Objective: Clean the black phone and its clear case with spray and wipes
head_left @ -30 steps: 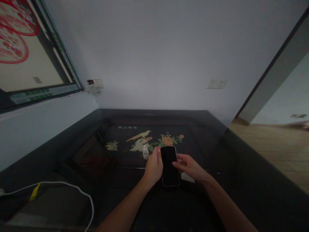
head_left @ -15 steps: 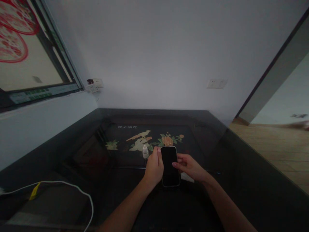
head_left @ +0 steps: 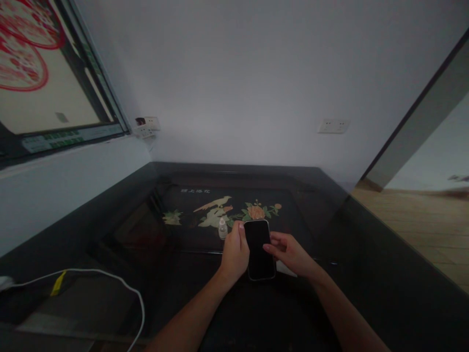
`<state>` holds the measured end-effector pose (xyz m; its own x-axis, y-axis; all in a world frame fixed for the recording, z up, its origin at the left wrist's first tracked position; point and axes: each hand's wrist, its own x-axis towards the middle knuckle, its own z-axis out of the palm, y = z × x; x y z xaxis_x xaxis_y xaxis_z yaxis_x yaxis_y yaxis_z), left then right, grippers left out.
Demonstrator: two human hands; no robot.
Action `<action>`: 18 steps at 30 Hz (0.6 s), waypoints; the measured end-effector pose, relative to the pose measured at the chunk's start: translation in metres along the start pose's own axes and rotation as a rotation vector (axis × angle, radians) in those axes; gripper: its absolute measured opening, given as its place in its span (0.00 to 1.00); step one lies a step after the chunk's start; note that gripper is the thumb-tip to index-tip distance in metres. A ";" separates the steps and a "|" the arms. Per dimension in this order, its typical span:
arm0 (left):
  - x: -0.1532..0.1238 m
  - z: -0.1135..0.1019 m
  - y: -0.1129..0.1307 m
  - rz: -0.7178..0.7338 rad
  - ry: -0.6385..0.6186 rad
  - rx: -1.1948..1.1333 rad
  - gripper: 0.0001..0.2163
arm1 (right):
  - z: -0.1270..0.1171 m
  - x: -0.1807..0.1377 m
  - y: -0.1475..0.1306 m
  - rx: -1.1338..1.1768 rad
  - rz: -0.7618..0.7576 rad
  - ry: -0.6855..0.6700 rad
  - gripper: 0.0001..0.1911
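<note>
A smartphone point(head_left: 260, 256) with a dark screen and a pale edge is held upright above the black table. My left hand point(head_left: 235, 250) is closed around its left side, the thumb lying along the edge. From the right, my right hand point(head_left: 289, 252) grips the other side; its thumb rests over the screen's right edge, and the fingertips behind the phone are hidden. Just beyond my left hand stands a small clear bottle point(head_left: 223, 229) with a white cap. A flat white piece point(head_left: 286, 268), perhaps paper, shows partly beneath my right hand.
The glossy black table point(head_left: 366, 274) bears a bird-and-flower picture point(head_left: 216, 208). At the left, a white cable point(head_left: 110, 275) with a yellow tag point(head_left: 58, 283) curves across its front. Wall sockets point(head_left: 333, 126) are behind, a window point(head_left: 54, 98) at upper left, wooden floor point(head_left: 414, 210) at right.
The whole view has shifted slightly, so most things appear a little further right. Both hands keep their hold on the smartphone, with hardly any change in their pose.
</note>
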<state>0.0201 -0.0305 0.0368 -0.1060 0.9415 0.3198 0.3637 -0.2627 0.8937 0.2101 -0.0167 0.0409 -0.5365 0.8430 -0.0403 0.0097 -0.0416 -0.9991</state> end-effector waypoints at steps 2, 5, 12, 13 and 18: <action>0.000 0.001 -0.001 -0.023 -0.001 -0.037 0.19 | 0.000 -0.001 -0.002 -0.011 -0.002 -0.004 0.23; 0.000 0.000 -0.001 -0.021 -0.004 -0.063 0.18 | 0.001 -0.001 -0.006 -0.020 0.006 -0.015 0.25; 0.004 -0.007 0.003 -0.016 -0.168 -0.120 0.18 | -0.012 -0.004 -0.004 -0.019 0.038 -0.060 0.27; 0.005 -0.008 0.003 -0.019 -0.191 -0.139 0.18 | -0.014 -0.004 -0.004 -0.009 0.044 -0.067 0.27; 0.007 -0.015 0.009 -0.151 -0.362 -0.339 0.20 | -0.018 -0.005 -0.004 -0.003 0.055 -0.086 0.30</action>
<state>0.0090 -0.0298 0.0517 0.2147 0.9712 0.1033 0.0427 -0.1150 0.9924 0.2278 -0.0117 0.0451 -0.6052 0.7905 -0.0938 0.0435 -0.0848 -0.9954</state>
